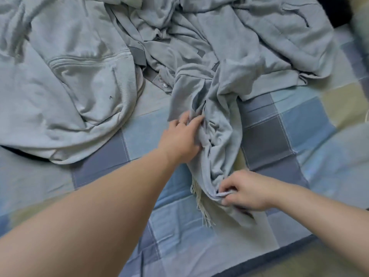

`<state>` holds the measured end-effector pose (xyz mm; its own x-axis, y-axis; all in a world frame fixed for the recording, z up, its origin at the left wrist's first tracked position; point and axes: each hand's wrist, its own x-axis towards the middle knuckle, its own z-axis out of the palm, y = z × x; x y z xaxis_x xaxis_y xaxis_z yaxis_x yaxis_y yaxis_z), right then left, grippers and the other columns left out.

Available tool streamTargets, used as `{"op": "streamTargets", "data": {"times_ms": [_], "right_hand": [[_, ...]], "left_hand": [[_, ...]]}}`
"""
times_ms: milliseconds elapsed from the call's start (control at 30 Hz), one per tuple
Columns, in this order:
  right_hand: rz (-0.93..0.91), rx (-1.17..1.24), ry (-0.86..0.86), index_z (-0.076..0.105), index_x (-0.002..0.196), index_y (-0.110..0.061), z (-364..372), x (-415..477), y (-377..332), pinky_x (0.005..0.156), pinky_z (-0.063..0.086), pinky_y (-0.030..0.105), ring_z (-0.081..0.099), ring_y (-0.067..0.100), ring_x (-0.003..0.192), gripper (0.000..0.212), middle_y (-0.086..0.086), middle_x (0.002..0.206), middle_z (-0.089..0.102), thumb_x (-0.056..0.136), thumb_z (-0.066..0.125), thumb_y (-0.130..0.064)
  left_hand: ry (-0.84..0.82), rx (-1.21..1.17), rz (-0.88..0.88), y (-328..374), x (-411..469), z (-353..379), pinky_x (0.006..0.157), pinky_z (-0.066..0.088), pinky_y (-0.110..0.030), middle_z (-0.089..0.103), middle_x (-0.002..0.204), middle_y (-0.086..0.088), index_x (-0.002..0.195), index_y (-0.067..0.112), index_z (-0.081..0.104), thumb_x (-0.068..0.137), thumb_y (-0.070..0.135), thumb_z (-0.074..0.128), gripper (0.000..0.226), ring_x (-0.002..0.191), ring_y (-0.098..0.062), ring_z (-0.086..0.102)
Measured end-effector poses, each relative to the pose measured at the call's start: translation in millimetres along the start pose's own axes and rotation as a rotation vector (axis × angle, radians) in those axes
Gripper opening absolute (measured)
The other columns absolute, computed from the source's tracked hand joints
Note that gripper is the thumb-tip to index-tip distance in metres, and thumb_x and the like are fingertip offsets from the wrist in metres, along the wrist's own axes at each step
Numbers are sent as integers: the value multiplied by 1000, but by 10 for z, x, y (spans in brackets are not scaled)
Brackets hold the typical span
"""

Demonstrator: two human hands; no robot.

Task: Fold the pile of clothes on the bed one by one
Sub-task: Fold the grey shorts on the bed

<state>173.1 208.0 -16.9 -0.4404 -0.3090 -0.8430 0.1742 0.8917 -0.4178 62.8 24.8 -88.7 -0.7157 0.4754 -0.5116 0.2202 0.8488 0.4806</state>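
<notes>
- A long grey scarf is lying bunched in soft folds in the middle of the bed, with its far end running into the pile of clothes.
- The scarf is looking like a thick, slightly fuzzy cloth, and a pale fringe is hanging out at its near end.
- The left hand is reaching to the middle part of the scarf. Its fingers are half bent, with the tips sinking into the folds and gripping a bunch of cloth; the thumb is hiding under the cloth.
- A thin ring is sitting on one finger of this hand.
- The right hand is pinching the near edge of the scarf between curled fingers and thumb.
- A grey hoodie with a ribbed front pocket is lying wrinkled at the left.
- A grey sweatshirt is spreading at the right, its hem touching the scarf.
- Between them a thinner shirt is lying crumpled, showing a darker strip with a small button.
- The bed is wearing a smooth checked sheet in blue, grey-blue and beige squares with white stitched lines.
</notes>
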Motion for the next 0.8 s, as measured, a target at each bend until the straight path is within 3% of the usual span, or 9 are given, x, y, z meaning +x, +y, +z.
{"op": "streamTargets", "data": {"times_ms": [100,167,267,367,467,533,600,667,800], "right_hand": [[102,303,430,70,90,-38,-129,43,196,78,48,24,62,5,89,13,-16,90,68,85,69,-49],[187,388,710,58,129,-28,-259,203,286,98,43,30,56,15,118,51,-3,128,58,85,71,-51],[324,752,733,11,160,-19,-420,494,253,113,31,34,37,24,144,110,3,162,28,80,76,-57],[462,949,697,-9,160,-19,-458,694,110,115,31,43,29,33,148,126,5,167,15,78,76,-62],[491,964,811,2,161,-13,-353,703,-30,112,34,40,36,33,143,114,8,164,25,83,79,-46],[448,977,777,23,157,-10,-220,631,-119,108,42,39,50,31,130,90,9,152,42,88,78,-29],[397,966,732,55,134,-9,-67,506,-237,92,50,35,64,19,96,48,2,116,64,90,74,-17],[349,978,698,68,99,-12,81,310,-387,89,56,38,68,19,86,8,2,98,72,92,71,-13],[291,1101,593,70,106,-10,277,-331,-876,87,58,47,73,29,92,17,13,102,75,96,67,-24]], "left_hand": [[-57,-3,58,17,51,137,109,40,-47,43,154,3,145,30,48,90,28,58,57,137,-29,43],[14,-62,44,22,9,163,97,50,-45,65,130,2,124,28,68,91,26,59,34,119,-27,58],[-67,-101,48,49,-210,209,78,55,-38,74,94,-4,97,22,77,89,29,66,15,92,-26,67],[-223,-133,40,40,-564,301,70,52,-32,72,81,-8,84,12,73,86,23,64,15,84,-26,67],[-362,-171,10,13,-948,355,68,46,-26,66,75,3,76,21,66,84,22,64,8,79,-19,62],[-421,-204,-8,-11,-1195,367,67,42,-22,65,75,8,75,27,66,82,21,68,9,78,-15,61],[-459,-233,-44,-57,-1443,358,65,42,-21,65,75,12,73,29,66,79,22,75,13,75,-11,60],[-477,-291,-98,-127,-1720,330,62,43,-22,64,74,13,71,29,65,77,25,80,16,71,-8,58],[-331,-623,-199,-171,-2394,117,68,46,-28,60,77,1,84,13,64,85,17,73,10,70,-16,54]]}}
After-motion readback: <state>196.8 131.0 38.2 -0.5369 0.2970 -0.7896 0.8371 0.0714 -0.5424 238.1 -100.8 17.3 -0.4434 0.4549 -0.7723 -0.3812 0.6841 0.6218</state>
